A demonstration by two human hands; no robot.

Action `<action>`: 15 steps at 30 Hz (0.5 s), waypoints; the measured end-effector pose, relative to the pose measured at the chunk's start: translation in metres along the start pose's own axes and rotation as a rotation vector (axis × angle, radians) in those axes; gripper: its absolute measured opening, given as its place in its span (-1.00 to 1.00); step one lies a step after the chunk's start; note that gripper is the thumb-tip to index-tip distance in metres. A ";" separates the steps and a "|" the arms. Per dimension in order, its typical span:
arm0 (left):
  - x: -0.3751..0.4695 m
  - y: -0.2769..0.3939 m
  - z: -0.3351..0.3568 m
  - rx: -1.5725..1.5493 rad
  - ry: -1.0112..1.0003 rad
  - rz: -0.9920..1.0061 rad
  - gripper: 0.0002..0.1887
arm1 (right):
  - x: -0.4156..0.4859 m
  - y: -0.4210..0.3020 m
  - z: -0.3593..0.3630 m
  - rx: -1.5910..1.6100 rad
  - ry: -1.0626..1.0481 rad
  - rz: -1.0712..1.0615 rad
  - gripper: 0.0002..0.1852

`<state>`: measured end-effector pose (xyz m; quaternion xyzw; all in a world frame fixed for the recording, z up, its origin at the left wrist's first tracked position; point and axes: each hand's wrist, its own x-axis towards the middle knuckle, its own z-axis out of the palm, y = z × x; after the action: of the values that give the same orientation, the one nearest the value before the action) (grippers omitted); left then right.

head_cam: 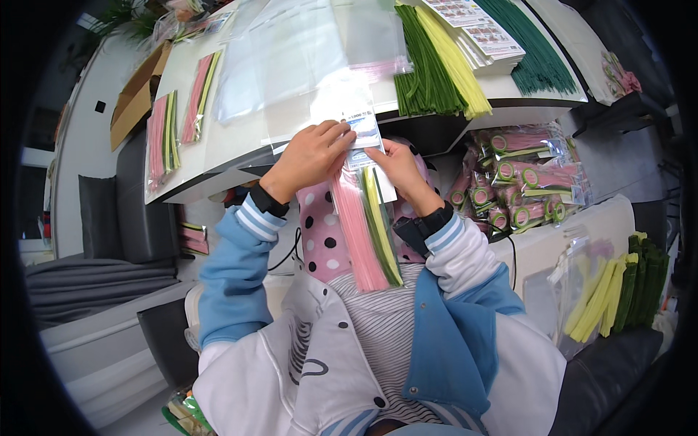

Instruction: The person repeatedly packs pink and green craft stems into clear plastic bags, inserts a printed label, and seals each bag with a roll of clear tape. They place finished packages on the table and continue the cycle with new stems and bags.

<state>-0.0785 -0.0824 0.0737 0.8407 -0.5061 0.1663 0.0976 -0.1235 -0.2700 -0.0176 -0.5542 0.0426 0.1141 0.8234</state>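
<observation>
A clear plastic bag of pink, green and yellow pipe cleaners [362,234] hangs from my hands over my lap, its upper end at the table edge. My left hand [316,155] holds the upper left of the bag, fingers over a printed card [364,129] at its top. With thumb and fingers, my right hand [401,171] pinches the bag's right side just below that card. A white paper edge shows beside the bag under my right hand. Flat clear bags [283,60] lie on the white table [240,147] beyond my hands.
Green pipe cleaners [425,82], yellow ones [463,82], a stack of printed cards [491,43] and dark green stems [529,54] lie at the table's right. Two filled bags [163,136] lie left, near a cardboard box [133,103]. Many packed bags [518,174] are piled below right.
</observation>
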 end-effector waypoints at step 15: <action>-0.009 0.006 0.008 0.004 0.063 0.076 -0.68 | -0.004 -0.007 0.007 -0.003 0.016 -0.089 -0.78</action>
<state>-0.0867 -0.0804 0.0627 0.8153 -0.5341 0.1973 0.1052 -0.1263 -0.2670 -0.0081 -0.5575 0.0242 0.0728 0.8266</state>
